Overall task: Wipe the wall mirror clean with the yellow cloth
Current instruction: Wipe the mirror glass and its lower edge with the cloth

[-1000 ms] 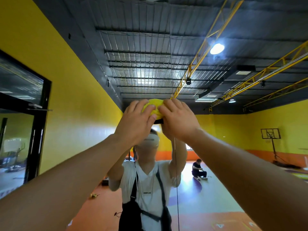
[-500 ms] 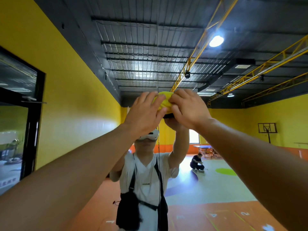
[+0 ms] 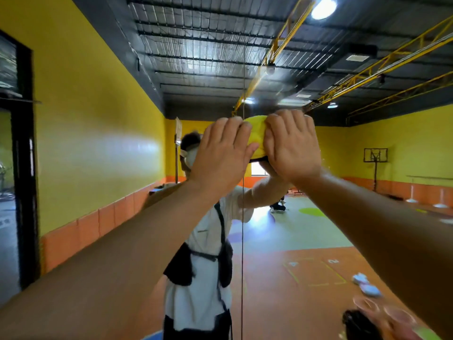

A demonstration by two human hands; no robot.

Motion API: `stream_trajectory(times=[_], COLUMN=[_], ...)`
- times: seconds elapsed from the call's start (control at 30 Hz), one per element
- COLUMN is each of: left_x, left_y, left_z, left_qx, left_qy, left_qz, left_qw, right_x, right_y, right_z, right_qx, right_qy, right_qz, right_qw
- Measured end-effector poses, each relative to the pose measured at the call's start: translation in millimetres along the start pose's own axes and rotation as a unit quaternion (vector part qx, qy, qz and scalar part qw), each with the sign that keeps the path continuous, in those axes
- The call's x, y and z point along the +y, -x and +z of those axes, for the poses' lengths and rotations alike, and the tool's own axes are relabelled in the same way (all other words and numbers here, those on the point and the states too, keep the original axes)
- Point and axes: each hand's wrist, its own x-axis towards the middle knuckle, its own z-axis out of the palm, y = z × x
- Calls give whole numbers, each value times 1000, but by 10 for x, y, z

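The wall mirror (image 3: 306, 236) fills the view ahead and reflects a gym hall and the person wiping. A thin vertical seam (image 3: 242, 253) splits it into two panels. The yellow cloth (image 3: 256, 137) is bunched flat against the glass at about head height, just right of the seam. My left hand (image 3: 221, 159) presses on its left part with straight fingers. My right hand (image 3: 290, 146) presses on its right part the same way. Most of the cloth is hidden under both hands.
A yellow side wall (image 3: 98, 143) with orange padding (image 3: 98, 224) runs along the left, ending in a black door frame (image 3: 24, 168). Blurred items (image 3: 367, 320) lie at the lower right corner. The basketball hoop (image 3: 375, 155) and the seated person (image 3: 278, 206) appear only as reflections.
Both hands and the cloth have slid down and to the right across the glass, passing over the seam. My view has tilted lower, showing more of the floor.
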Motion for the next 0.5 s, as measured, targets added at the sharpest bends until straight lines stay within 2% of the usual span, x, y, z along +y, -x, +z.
stream_trajectory(times=[0.5], left_x=[958], left_y=[2353], left_z=[-282], left_qx=[-67], left_qy=[25], left_qz=[40], left_qw=[997], right_x=[-794], right_y=[2472], right_z=[-482], right_qx=[-102], right_qy=[-72], right_qz=[8], right_qw=[992])
